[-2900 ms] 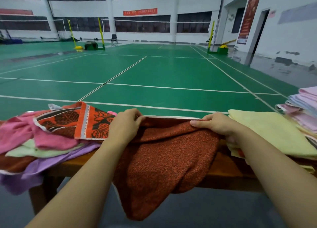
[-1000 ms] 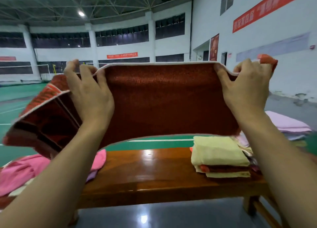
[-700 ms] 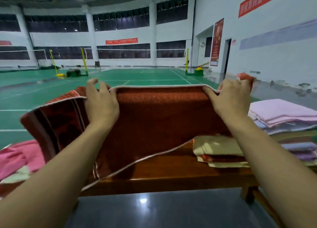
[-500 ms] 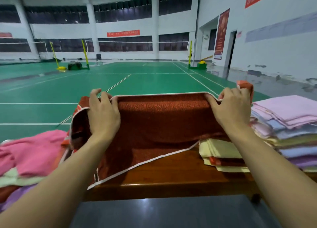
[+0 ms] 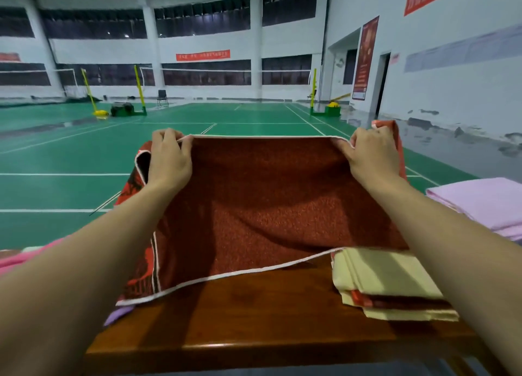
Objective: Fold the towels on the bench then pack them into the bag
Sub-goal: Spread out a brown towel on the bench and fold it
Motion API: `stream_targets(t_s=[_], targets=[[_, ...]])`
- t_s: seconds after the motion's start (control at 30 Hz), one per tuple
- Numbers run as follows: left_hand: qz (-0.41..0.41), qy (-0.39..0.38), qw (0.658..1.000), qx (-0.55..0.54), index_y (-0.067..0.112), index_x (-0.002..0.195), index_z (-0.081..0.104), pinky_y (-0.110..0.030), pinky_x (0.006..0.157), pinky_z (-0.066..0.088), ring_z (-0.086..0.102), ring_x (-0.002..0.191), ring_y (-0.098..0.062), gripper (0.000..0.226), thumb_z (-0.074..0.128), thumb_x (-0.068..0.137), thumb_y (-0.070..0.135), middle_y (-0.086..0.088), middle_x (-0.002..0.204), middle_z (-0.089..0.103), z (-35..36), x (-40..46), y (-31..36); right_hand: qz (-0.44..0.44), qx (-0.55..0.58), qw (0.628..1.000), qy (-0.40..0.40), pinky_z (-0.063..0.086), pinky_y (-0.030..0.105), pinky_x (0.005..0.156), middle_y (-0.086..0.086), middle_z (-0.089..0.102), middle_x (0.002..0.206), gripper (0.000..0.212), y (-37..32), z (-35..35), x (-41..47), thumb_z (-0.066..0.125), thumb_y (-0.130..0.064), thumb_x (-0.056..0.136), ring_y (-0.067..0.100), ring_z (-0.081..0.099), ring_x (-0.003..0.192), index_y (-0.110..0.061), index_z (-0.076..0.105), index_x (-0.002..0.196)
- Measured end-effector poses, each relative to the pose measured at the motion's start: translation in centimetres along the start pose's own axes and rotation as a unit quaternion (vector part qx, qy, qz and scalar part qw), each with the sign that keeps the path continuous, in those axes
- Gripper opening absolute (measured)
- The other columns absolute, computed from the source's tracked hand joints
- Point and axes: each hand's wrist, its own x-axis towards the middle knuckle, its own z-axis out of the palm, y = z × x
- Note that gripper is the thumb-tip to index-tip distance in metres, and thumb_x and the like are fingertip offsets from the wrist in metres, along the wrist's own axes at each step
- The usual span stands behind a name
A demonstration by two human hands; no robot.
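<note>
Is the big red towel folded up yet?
Not yet. The red towel is spread open, held up by its top edge in the left hand and right hand, its bottom edge draping onto the bench.

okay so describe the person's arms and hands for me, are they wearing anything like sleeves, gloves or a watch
Both forearms are bare as far as the frame shows: no sleeves, gloves, watch or bracelet. The left hand and right hand carry no visible rings. Fingernails look short and unpainted.
</note>
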Motion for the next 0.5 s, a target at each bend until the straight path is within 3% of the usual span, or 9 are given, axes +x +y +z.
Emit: stream_targets(t_s=[0.23,0.33,0.5], targets=[[0.05,0.048,0.998,-0.012,0.001,0.119,0.054,-0.02,0.09,0.026,0.04,0.102,-0.017,0.035,0.045,0.108,0.032,-0.017,0.129,0.045,-3.8,1.5,3.1,0.006,0.054,0.997,0.049,0.04,0.047,0.09,0.017,0.063,0.095,0.057,-1.2,-3.4,2.0,0.046,-0.065,0.097,0.037,0.05,0.109,-0.011,0.055,0.079],[0.059,0.053,0.997,-0.007,0.001,0.117,0.054,-0.021,0.089,0.026,0.044,0.106,-0.023,0.033,0.045,0.108,0.032,-0.017,0.127,0.045,-5.3,-0.2,3.0,0.012,0.075,0.996,0.042,0.039,0.045,0.088,0.011,0.059,0.09,0.056,-1.4,-4.6,-0.5,0.048,-0.064,0.096,0.035,0.05,0.11,-0.011,0.055,0.079],[0.078,0.025,0.997,-0.01,0.004,0.108,0.056,-0.023,0.096,0.028,0.049,0.117,-0.029,0.025,0.052,0.105,0.028,-0.019,0.125,0.048,-7.5,-7.2,0.4,0.018,0.104,0.994,0.024,0.037,0.043,0.079,0.003,0.052,0.078,0.052,-0.6,-5.7,-8.7,0.054,-0.061,0.094,0.03,0.047,0.094,-0.012,0.056,0.075]])
